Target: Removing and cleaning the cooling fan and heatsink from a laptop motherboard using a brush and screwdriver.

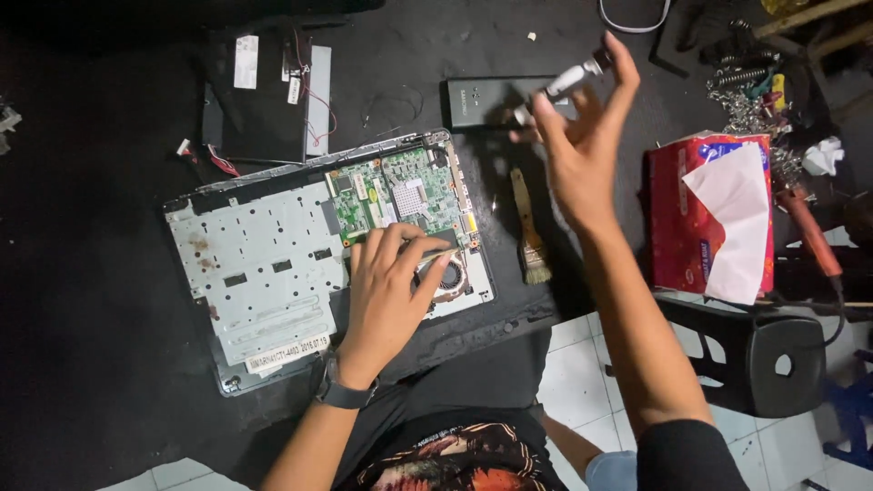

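Laptop [273, 273] lies opened up on the dark table [91, 364]; left hand [393, 282] presses flat by its fan [450, 277], fingers together. Right hand [577, 145] pinches a small white tube [568, 80] above the brush [527, 227].

A flat black table [91, 364] holds an open grey laptop base [264, 282], a small wooden-handled brush [527, 232] and a black rectangular box [486, 102].

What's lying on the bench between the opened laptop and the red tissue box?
In the head view, a small paintbrush lies on the dark bench between the opened laptop and the red tissue box; the right hand hovers above it.
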